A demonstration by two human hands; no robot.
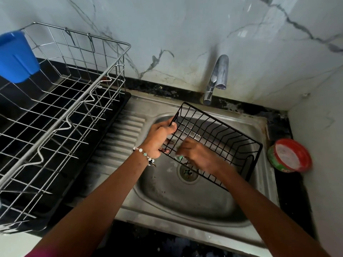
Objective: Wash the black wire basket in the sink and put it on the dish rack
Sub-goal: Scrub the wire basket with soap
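- The left hand (pixel 161 138) grips the black wire basket (pixel 215 143) at its left end, fingers curled round the rim wire and thumb laid along the top corner.
- The right hand (pixel 194 154) is inside the basket, fingers bunched on a small pale green scrubber (pixel 179 157) pressed against the wires; it is blurred, so I cannot tell the exact pinch.
- The basket is held tilted over the sink (pixel 185 201), above the drain (pixel 188 172) and below the tap (pixel 216 78), clear of the bowl's floor.
- Handling, as I judge it: light, stiff and open, unlikely to break, but thin coated wire turns slick with soap. The thicker rim wire or a corner gives the surest hold.
- Count: one basket, one scrubber, one tap, one sink.
- To the left stands one steel dish rack (pixel 61 112) with one blue cup (pixel 15 56) hung on it.
- At the right edge sits one red-rimmed soap tub (pixel 289 154).
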